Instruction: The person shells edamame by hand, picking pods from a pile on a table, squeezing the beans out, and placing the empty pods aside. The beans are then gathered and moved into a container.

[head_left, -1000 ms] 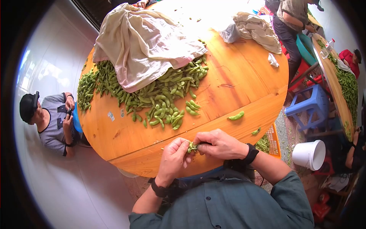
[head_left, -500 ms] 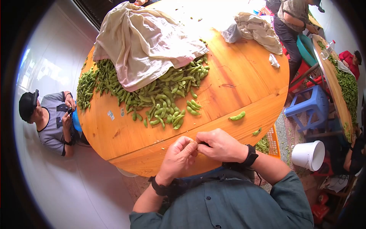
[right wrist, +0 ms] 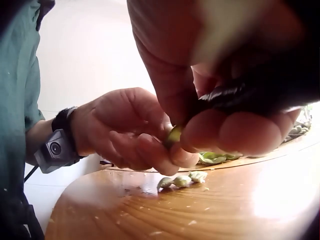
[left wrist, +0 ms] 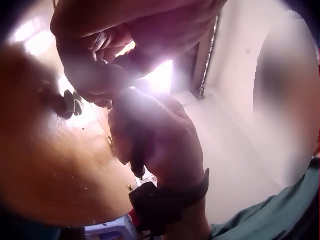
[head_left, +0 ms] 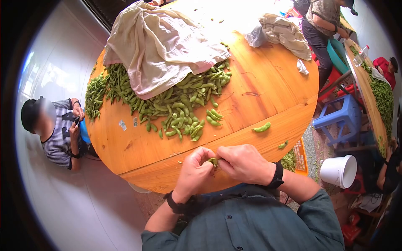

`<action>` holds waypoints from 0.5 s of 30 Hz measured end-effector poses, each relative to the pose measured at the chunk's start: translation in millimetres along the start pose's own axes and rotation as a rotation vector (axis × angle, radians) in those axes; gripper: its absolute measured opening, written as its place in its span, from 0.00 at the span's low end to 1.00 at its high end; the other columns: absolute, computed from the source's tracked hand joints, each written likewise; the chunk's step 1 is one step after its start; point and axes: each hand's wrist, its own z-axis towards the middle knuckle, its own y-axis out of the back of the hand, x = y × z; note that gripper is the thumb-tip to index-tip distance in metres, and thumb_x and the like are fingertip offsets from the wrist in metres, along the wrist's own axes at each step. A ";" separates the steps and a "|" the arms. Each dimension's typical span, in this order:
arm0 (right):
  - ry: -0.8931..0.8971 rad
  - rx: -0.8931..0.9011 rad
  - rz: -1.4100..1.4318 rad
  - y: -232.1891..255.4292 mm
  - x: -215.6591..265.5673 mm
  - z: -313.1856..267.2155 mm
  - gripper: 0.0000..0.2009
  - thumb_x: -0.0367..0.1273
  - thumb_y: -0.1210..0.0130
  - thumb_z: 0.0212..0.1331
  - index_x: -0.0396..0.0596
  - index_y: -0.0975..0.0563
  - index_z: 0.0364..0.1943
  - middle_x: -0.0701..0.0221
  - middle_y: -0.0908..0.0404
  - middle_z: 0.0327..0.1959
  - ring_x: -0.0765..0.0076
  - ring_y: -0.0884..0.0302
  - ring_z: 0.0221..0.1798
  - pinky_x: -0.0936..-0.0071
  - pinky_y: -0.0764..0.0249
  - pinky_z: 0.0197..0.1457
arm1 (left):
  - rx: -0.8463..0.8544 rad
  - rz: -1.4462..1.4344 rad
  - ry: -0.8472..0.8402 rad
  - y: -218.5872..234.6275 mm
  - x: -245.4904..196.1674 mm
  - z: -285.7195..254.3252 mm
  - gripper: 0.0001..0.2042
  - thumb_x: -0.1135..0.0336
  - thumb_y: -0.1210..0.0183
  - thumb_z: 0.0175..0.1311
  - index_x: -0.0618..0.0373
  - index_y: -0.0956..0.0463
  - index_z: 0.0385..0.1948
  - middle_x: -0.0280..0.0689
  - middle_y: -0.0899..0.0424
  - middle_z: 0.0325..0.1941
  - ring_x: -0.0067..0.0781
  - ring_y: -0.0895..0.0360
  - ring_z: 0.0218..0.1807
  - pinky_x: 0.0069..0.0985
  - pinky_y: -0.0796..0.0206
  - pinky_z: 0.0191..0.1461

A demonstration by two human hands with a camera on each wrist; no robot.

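In the head view my left hand (head_left: 194, 169) pinches a small green soybean pod (head_left: 214, 162) over the table's near edge. My right hand (head_left: 245, 163) meets it from the other side, thumb and fingertips right at the pod. Seen from the right wrist, a slim black tool (right wrist: 250, 95) lies in the curled right fingers; its tip is hidden by the hand. A yellow-green bit of the pod (right wrist: 174, 135) shows between the left fingertips there. One loose pod (head_left: 261, 127) lies on the wooden table (head_left: 247, 96) beyond the right hand, and a smaller one (head_left: 283, 144) near the edge.
A heap of pods (head_left: 180, 115) spreads under a pale cloth (head_left: 155, 50). Another cloth bundle (head_left: 282, 33) lies at the back right. By the floor stand an orange crate (head_left: 300, 157), a white bucket (head_left: 339, 170) and a blue stool (head_left: 341, 115). A person (head_left: 58, 134) sits at left.
The pod between my hands showed a second ago, was hidden by the fingers half a second ago, and shows again now. Both hands have shifted only slightly.
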 end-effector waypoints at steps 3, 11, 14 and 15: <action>0.088 -0.136 -0.075 0.1 -11.4 -4.5 0.06 0.29 0.48 0.60 0.43 0.28 0.28 0.57 0.22 0.23 0.45 0.21 0.28 0.54 0.26 0.31 | -0.135 0.340 -0.194 -5.1 -2.2 -0.4 0.09 0.82 0.50 0.57 0.63 0.25 0.37 0.37 0.20 0.32 0.28 0.23 0.29 0.23 0.31 0.34; -0.148 -0.325 -0.437 55.6 -55.1 -25.8 0.06 0.30 0.43 0.58 0.43 0.28 0.29 0.58 0.22 0.26 0.48 0.21 0.31 0.56 0.26 0.33 | -0.243 0.854 -0.739 -16.6 -6.4 2.9 0.09 0.82 0.44 0.56 0.63 0.23 0.38 0.43 0.21 0.40 0.41 0.23 0.42 0.29 0.31 0.44; -0.255 -0.379 -0.535 70.2 -65.5 -32.2 0.07 0.31 0.41 0.57 0.45 0.26 0.33 0.57 0.21 0.28 0.47 0.20 0.32 0.54 0.26 0.34 | -0.196 0.949 -0.790 -19.0 -2.6 -2.0 0.09 0.79 0.40 0.56 0.61 0.22 0.39 0.41 0.18 0.41 0.45 0.24 0.47 0.32 0.32 0.48; -0.329 -0.422 -0.513 73.2 -59.6 -31.5 0.07 0.27 0.42 0.56 0.44 0.27 0.37 0.55 0.20 0.31 0.45 0.20 0.36 0.54 0.25 0.38 | -0.139 0.974 -0.793 -18.8 -2.5 -6.0 0.09 0.79 0.39 0.56 0.60 0.21 0.39 0.40 0.18 0.41 0.44 0.23 0.47 0.32 0.32 0.48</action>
